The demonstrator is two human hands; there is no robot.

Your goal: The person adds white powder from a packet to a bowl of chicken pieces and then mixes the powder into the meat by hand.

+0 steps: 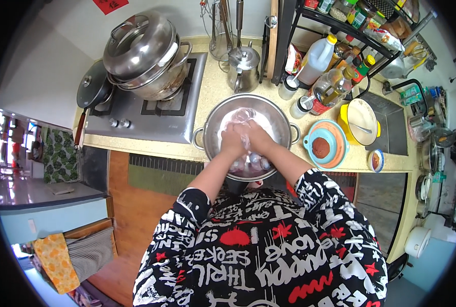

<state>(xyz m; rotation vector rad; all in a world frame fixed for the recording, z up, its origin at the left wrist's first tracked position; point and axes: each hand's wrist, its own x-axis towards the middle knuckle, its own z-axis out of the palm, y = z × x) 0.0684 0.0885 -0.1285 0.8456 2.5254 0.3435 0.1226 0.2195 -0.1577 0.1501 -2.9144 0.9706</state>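
Note:
Before me at the counter's edge is a wide two-handled stainless steel pot [281, 122]. Inside it, my left hand [232, 142] and my right hand [259, 139] are close together, fingers curled around a slick, pale pink piece [245, 135] that looks like raw meat or casing. Part of that piece shows between the hands, and more of it spreads beyond the fingertips. Pinkish, glossy lumps [247, 164] lie in the near side of the pot, below my wrists. My fingertips are partly hidden by the hands themselves.
Left stands a gas hob [140, 124] with a lidded steamer pot [140, 50] and a frying pan [93, 86]. A steel kettle [244, 67] is behind the pot. To the right are jars, bottles, a blue colander [337, 134], a yellow pot [345, 119] and a sink [394, 130].

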